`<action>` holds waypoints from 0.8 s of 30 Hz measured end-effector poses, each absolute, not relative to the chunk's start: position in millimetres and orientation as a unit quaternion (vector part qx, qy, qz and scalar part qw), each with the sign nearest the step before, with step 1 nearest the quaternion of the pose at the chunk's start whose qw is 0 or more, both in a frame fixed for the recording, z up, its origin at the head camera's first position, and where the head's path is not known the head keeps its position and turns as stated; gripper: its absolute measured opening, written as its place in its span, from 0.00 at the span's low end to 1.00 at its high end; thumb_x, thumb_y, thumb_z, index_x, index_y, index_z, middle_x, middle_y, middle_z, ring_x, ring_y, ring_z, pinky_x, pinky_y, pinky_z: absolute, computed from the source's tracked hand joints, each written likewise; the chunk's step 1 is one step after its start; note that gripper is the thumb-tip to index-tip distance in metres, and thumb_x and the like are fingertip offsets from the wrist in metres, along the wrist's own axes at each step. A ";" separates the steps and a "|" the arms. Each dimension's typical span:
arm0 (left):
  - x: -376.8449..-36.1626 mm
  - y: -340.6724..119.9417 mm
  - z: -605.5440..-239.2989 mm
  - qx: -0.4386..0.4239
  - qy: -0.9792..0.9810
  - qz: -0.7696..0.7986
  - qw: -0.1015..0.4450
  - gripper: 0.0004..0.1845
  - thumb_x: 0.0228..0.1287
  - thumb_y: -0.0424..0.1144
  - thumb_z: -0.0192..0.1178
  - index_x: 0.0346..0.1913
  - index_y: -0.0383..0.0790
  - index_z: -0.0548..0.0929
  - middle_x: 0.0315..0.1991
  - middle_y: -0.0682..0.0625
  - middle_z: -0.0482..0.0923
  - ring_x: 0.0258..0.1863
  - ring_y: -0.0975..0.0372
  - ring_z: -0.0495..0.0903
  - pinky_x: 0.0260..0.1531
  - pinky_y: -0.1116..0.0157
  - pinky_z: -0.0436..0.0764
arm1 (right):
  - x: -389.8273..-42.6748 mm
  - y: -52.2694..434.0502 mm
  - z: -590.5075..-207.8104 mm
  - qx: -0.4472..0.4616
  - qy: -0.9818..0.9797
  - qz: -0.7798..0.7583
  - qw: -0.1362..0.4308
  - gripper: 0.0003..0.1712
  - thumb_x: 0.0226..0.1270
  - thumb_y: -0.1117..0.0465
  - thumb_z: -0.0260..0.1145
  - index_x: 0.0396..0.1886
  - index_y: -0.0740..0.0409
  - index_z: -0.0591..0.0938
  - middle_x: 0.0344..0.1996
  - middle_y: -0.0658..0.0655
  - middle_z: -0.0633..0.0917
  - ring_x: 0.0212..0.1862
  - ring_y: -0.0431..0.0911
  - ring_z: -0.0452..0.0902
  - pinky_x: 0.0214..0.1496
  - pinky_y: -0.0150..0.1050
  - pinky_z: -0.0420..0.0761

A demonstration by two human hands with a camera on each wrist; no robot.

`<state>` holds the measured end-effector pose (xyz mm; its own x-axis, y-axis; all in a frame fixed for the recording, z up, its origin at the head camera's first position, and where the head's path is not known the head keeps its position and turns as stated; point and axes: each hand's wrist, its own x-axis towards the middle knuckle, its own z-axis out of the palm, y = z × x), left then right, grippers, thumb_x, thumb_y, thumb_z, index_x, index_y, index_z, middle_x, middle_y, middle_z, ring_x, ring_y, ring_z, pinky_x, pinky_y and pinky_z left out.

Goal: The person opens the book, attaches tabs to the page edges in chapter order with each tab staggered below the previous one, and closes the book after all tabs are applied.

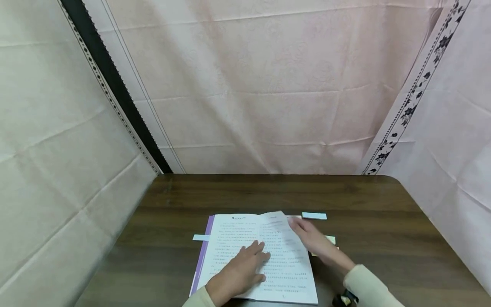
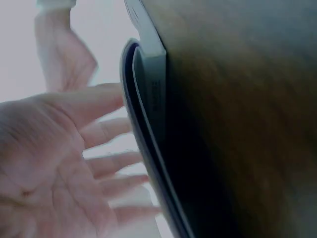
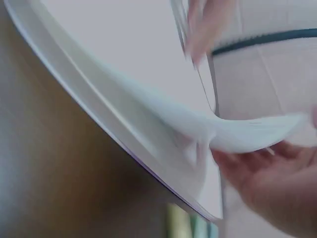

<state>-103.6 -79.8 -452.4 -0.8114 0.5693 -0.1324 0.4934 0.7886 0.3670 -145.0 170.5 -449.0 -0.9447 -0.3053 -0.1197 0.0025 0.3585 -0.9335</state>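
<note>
An open book [image 1: 226, 251] with printed pages and a purple cover edge lies on the wooden table. My left hand [image 1: 243, 268] rests across the middle of the spread, its fingers extended; the left wrist view shows the palm and spread fingers beside the book's lower edge. At the upper right corner of the book, my right hand [image 1: 314, 241] holds a page [image 1: 285, 251]. In the right wrist view that page bends up from those beneath it, with fingers [image 3: 247, 168] under it and the thumb mostly out of frame.
Blue tabs stick out at the book's left side [image 1: 201, 237] and upper right [image 1: 314, 216]. A pale green tab [image 1: 330, 239] shows behind my right hand. The brown tabletop [image 1: 153, 256] is surrounded by pale cloth hangings [image 1: 268, 94]. A dark object [image 1: 345, 298] sits at my right wrist.
</note>
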 end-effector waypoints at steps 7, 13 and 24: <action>-110.0 -93.0 -452.4 0.329 0.897 0.259 0.143 0.24 0.82 0.50 0.55 0.71 0.41 0.79 0.73 0.46 0.75 0.74 0.54 0.73 0.72 0.52 0.73 | -90.2 161.2 -462.4 -0.192 0.719 -0.624 0.237 0.42 0.88 0.41 0.20 0.86 0.65 0.41 0.82 0.77 0.50 0.81 0.72 0.48 0.70 0.29 0.65; -107.0 -91.4 -456.8 0.281 0.832 0.433 0.203 0.35 0.88 0.57 0.28 0.74 0.37 0.76 0.73 0.46 0.75 0.76 0.49 0.69 0.74 0.44 0.68 | -71.1 146.3 -468.8 -0.210 0.773 -0.550 0.238 0.35 0.91 0.47 0.28 0.88 0.55 0.42 0.85 0.66 0.45 0.83 0.65 0.39 0.81 0.50 0.53; -112.1 -89.8 -448.9 0.159 0.754 0.607 0.194 0.25 0.85 0.49 0.48 0.59 0.29 0.84 0.49 0.43 0.89 0.47 0.55 0.89 0.52 0.55 0.88 | -67.3 134.6 -469.4 -0.216 0.816 -0.496 0.205 0.38 0.91 0.47 0.40 0.88 0.51 0.40 0.86 0.64 0.42 0.84 0.65 0.36 0.81 0.60 0.53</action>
